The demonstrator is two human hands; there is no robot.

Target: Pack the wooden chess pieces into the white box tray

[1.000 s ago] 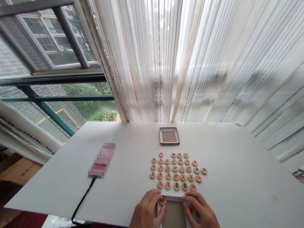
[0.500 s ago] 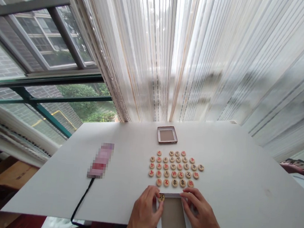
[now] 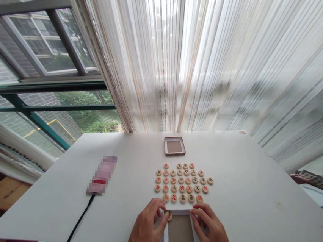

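At the near edge of the table, my left hand [image 3: 148, 224] has thumb and fingers closed at the far left corner of an open shallow box [image 3: 182, 233]. My thumb touches a round wooden Chinese chess piece [image 3: 170, 215] with a dark character, inside that corner. My right hand [image 3: 211, 226] grips the far right corner of the box, fingers on the rim and thumb along the side. The grey-brown bottom of the box shows between my hands. Just beyond lie several rows of chess pieces [image 3: 182, 198], face up, with red or black characters.
A second shallow tray with a brown rim [image 3: 174, 155] stands behind the pieces. To the left lies a blurred pink device [image 3: 102, 176] with a black cable [image 3: 81, 218] running off the near edge. White curtains [image 3: 165, 79] and an open window border the white table [image 3: 246, 190].
The view has shifted slightly, moving everything a little left and down. My left hand stays at the box corner with the chess piece, and my right hand keeps hold of the box.
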